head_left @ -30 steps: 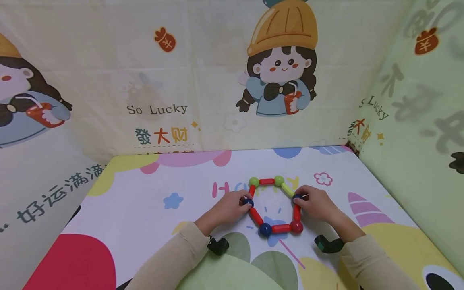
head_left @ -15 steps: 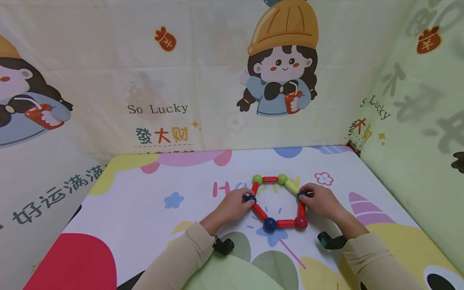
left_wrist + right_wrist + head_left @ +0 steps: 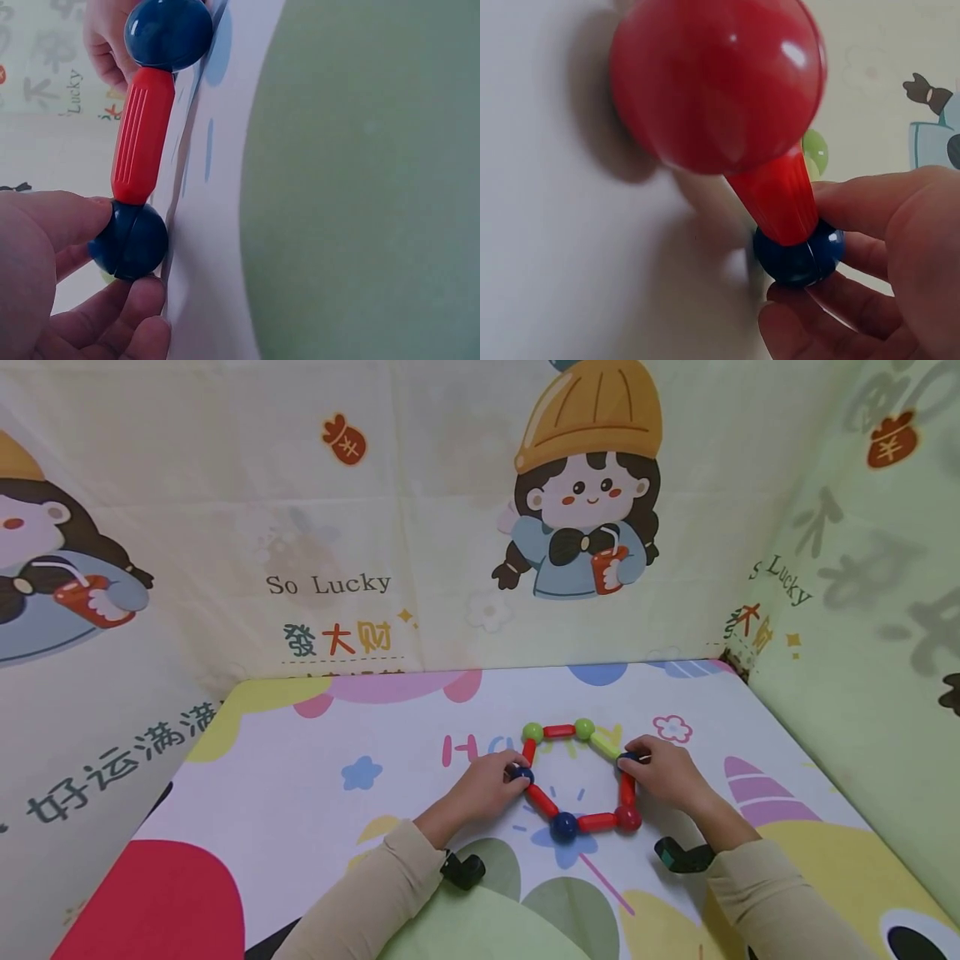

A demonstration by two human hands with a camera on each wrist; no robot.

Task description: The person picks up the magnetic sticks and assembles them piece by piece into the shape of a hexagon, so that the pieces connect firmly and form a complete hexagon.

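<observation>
Plastic building balls and rods form a closed six-cornered-looking ring flat on the table in the head view. My left hand [image 3: 483, 787] pinches the left blue ball [image 3: 139, 244] between thumb and fingers. Across the ring, my right hand [image 3: 667, 772] pinches another blue ball [image 3: 799, 255], partly hidden by its fingers. A blue ball [image 3: 564, 827] and a red ball [image 3: 627, 817] make the near corners, joined by a red rod [image 3: 597, 822]. Two green balls [image 3: 533, 732] sit at the far side. A yellow-green rod [image 3: 604, 746] runs to the right hand's ball; the other rods are red.
A white printed cloth [image 3: 300, 827] covers the table. Patterned cloth walls [image 3: 450, 510] rise at the back and on both sides. Each wrist carries a small black camera [image 3: 463, 870].
Both hands have shifted slightly to the right and away from the body, and the whole ring has slid with them. Each hand keeps its hold on its blue ball.
</observation>
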